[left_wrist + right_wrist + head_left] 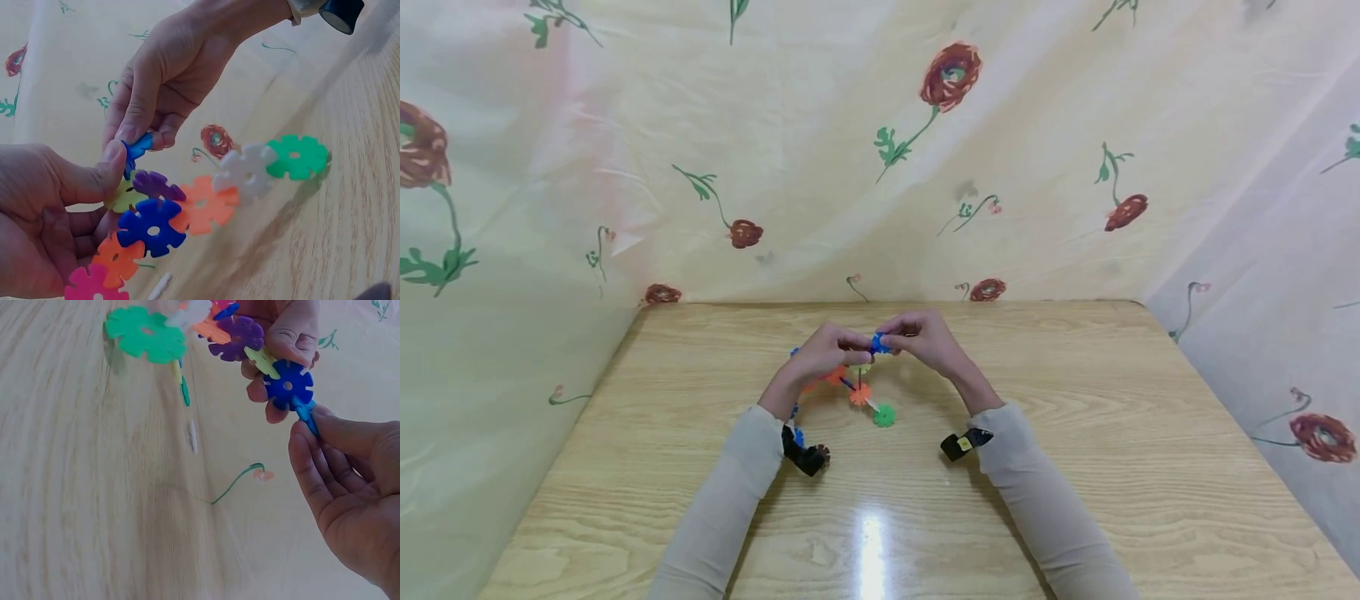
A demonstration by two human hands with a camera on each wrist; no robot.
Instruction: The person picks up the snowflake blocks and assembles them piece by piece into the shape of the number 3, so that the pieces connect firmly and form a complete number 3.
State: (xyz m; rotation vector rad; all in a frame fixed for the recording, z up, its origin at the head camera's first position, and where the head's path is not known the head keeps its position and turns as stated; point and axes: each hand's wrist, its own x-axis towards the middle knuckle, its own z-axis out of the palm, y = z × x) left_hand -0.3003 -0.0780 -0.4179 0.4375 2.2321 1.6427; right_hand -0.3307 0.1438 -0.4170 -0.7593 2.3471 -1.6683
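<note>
My right hand [931, 343] pinches a light blue notched flower-shaped disc [306, 416] between thumb and fingers. It joins a dark blue disc [288, 385] edge to edge. My left hand [822, 352] grips the linked chain beside that dark blue disc, around the yellow disc [127, 196]. Purple [159, 185], blue [154, 229], orange [205, 205], white [245, 174] and green [297, 157] discs extend from there in a bent chain. Another orange disc [117, 258] and a pink disc [97, 285] hang below. The left forearm hides part of the chain in the head view.
The chain lies over a light wooden table [1097, 400]. More blue pieces [798, 437] show beside the left wrist. A flower-printed cloth [820, 150] hangs behind the table and along its sides. Each wrist wears a black camera strap.
</note>
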